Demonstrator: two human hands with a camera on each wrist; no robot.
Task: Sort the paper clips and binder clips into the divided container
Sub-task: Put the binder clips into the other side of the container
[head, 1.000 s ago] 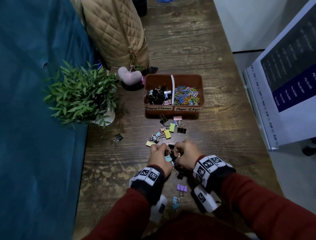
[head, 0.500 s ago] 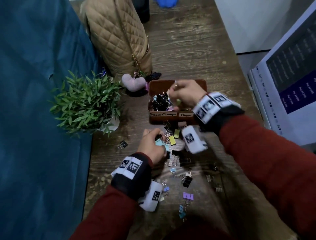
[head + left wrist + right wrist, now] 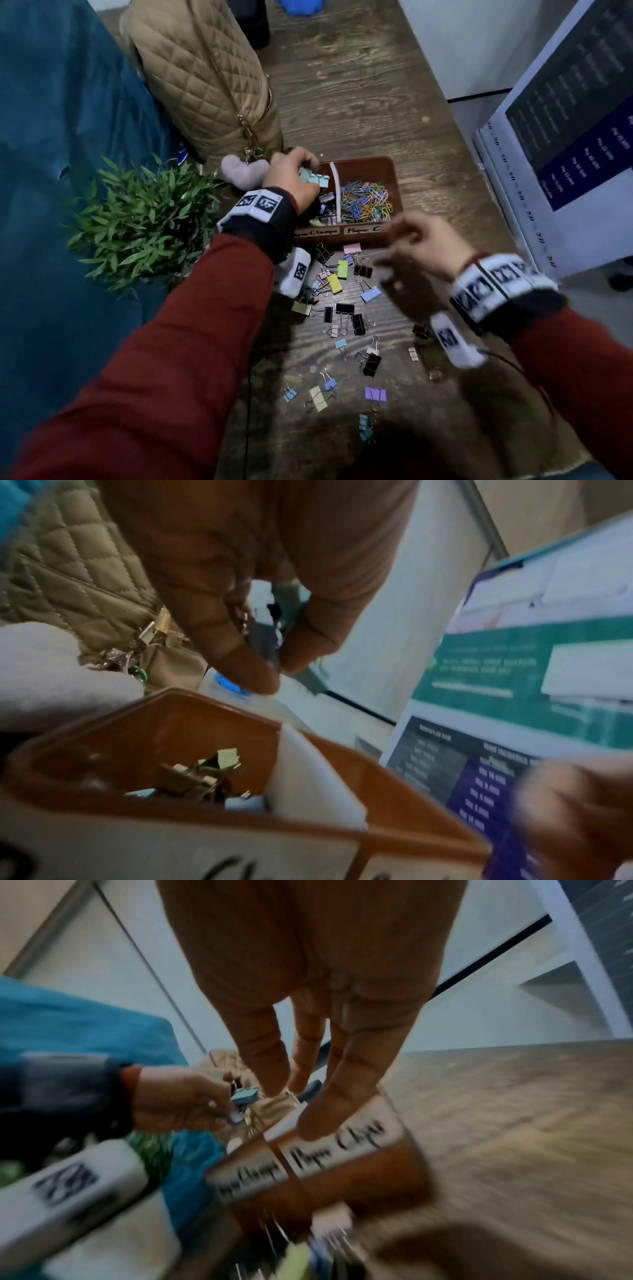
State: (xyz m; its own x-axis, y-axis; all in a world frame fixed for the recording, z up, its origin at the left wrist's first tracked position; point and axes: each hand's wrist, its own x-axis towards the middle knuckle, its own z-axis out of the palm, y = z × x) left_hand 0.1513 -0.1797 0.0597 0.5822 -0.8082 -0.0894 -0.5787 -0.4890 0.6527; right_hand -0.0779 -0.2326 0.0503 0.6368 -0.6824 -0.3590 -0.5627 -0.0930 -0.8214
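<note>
1. Brown plastic, standing on the wooden table (image 3: 359, 102): showing as the divided container (image 3: 390, 171), split by a white divider (image 3: 337, 192) into a left and a right compartment.
2. Carrying two handwritten labels on the front wall, reading "Paper Clamps" (image 3: 317, 232) under the left compartment and "Paper Clips" (image 3: 337, 1148) under the right.
3. Holding, in the left compartment, a low heap of binder clips (image 3: 323, 205), mostly black with a few pale ones.
4. Holding, in the right compartment, a tangle of many-coloured paper clips (image 3: 366, 202), lying apart from the binder clips across the divider.
5. Hovering over the far left corner of the container with the left hand (image 3: 291, 178), fingers curled round a small bunch of teal binder clips (image 3: 313, 178), above the left compartment and not touching its contents.
6. Hanging in front of the container's near wall with the right hand (image 3: 424, 243), blurred in the head view; showing in the right wrist view with fingers straight, close together and gripping nothing.
7. Lying scattered on the table between the container and the person: loose binder clips (image 3: 342, 308) in black, yellow, pink, blue and purple, some touching, others well apart.
8. Standing to the left of the container: a green plant (image 3: 144, 219), a quilted tan bag (image 3: 205, 78) and a pale plush heart (image 3: 239, 171) just beside the left hand.
</note>
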